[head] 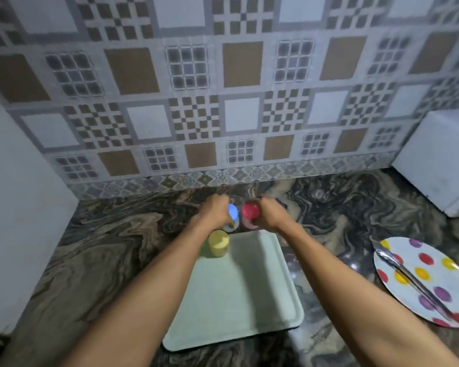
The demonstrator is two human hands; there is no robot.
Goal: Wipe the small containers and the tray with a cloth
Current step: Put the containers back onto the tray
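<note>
We saw a tile wall [223, 75] patterned in brown, grey and white, behind a swirly brown marble desk [104, 247]. White panel [16, 207] stood left, white box [440, 160] far right. Blurry.

Colour-wise this kitchen is a lot, lol. The tray [249, 300] is a pale mint green. Then there's a yellow container [219, 243], a blue container [232, 211] (light, almost glowing blue) and a red container [251, 211]. The counter [104, 247] is swirly marble in brown, beige and black. The wall tiles [223, 88] are a patchwork: plain brown squares, plain white squares, brown-and-white checkerboards and grey window-pane grids, plus a grey flowery border strip [196, 178]. The plate [435, 274] is white with red, yellow and purple polka dots, the tongs [408, 276] are silver, and the box [440, 160] is plain white.
</note>
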